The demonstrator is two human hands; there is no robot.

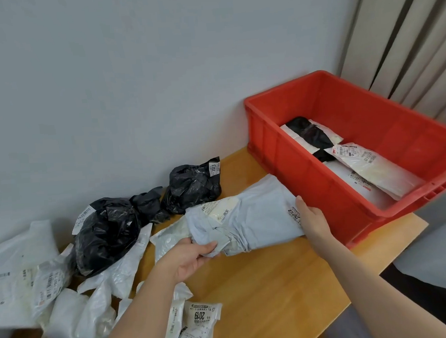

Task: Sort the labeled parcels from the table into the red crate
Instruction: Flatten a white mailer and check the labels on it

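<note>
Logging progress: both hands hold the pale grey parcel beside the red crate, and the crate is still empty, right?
Not quite. In the head view the red crate already holds several parcels. Both the left hand and right hand do hold the pale grey parcel beside it.

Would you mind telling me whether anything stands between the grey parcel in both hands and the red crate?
Nothing visible: the grey parcel already touches the red crate, with only that near wall to lift over.

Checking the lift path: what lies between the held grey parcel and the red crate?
Nothing. In the head view the grey parcel, gripped by the left hand and right hand, has its far end right against the red crate wall.
</note>
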